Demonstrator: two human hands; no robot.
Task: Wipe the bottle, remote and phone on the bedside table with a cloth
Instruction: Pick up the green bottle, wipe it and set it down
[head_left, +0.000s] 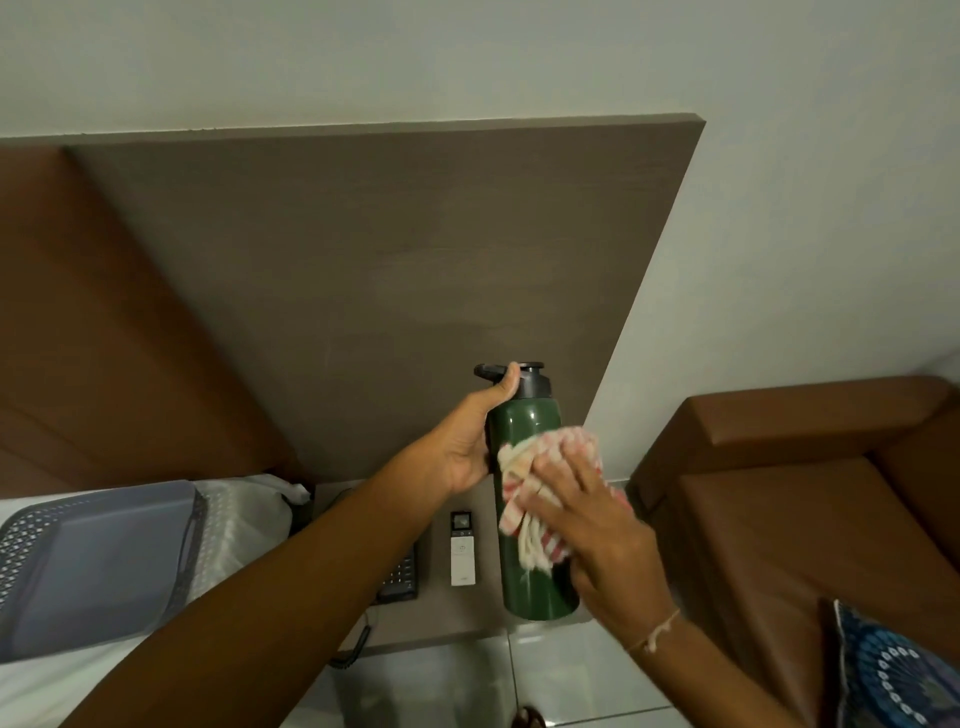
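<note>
A dark green bottle (524, 431) with a black cap is held up above the bedside table (441, 631). My left hand (470, 436) grips its upper body and neck from the left. My right hand (582, 509) presses a red-and-white striped cloth (550, 457) against the bottle's right side. A white remote (462, 553) lies flat on the table, left of the bottle. A black desk phone (400, 579) with a coiled cord lies further left, mostly hidden by my left forearm.
A grey perforated basket (93, 561) sits on the white bed at the left. A brown sofa (779, 493) with a patterned blue cushion (893, 675) stands at the right. A brown headboard panel (389, 260) backs the table. White floor tiles lie below.
</note>
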